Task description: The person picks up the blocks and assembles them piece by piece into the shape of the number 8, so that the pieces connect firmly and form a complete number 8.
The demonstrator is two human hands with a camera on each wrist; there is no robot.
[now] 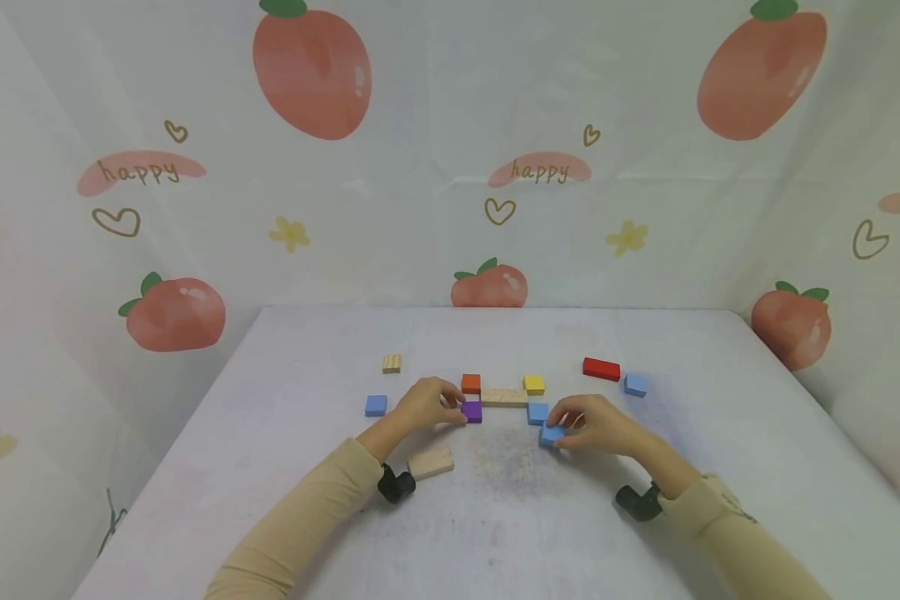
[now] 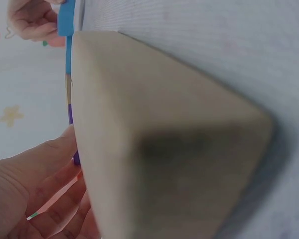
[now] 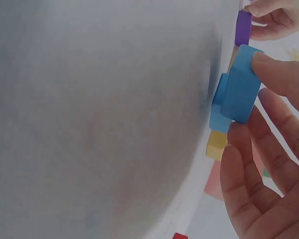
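My left hand [image 1: 427, 403] is at the left side of a purple block [image 1: 472, 412], with thumb and fingertips pinching its edges. Held between the thumb and fingers of my right hand [image 1: 591, 423] is a blue block [image 3: 242, 84], seen in the head view just in front of a second blue block [image 1: 537, 412]. That second block touches the right end of a long plain wooden block [image 1: 504, 398]. Behind the wooden block's ends are an orange block [image 1: 471, 383] and a yellow block [image 1: 533, 384]. The left wrist view is largely filled by another wooden block [image 2: 154, 114].
That nearer wooden block lies beside my left wrist. Left of the group are a blue block [image 1: 376, 406] and a small striped wooden block [image 1: 392, 363]. To the right lie a red block [image 1: 602, 369] and a blue block [image 1: 635, 384]. A printed curtain [image 1: 420, 208] stands behind the white table [image 1: 495, 533].
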